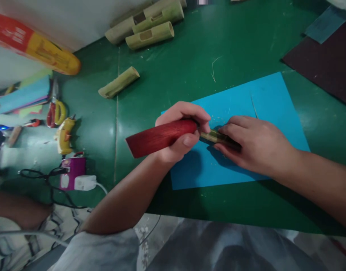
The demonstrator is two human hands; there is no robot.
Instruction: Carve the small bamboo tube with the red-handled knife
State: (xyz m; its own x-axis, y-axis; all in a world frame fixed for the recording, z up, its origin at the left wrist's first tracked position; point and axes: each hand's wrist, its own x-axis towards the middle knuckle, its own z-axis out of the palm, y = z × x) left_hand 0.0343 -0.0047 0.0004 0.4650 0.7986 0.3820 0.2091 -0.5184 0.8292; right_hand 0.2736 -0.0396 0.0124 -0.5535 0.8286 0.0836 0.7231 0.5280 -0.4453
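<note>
1. Red-handled tool [161,138]: your left hand [182,130] grips it.
2. Your right hand [253,141] grips the bamboo piece [212,135] over the blue sheet [274,109].
3. Bamboo tubes [161,32] behind show cut openings; your piece seems unfinished, its remaining work hidden.

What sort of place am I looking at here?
Probably a small craft workspace, perhaps for bamboo work. On the green table are bamboo tubes with openings cut in their sides, a yellow glue gun and scissors.
</note>
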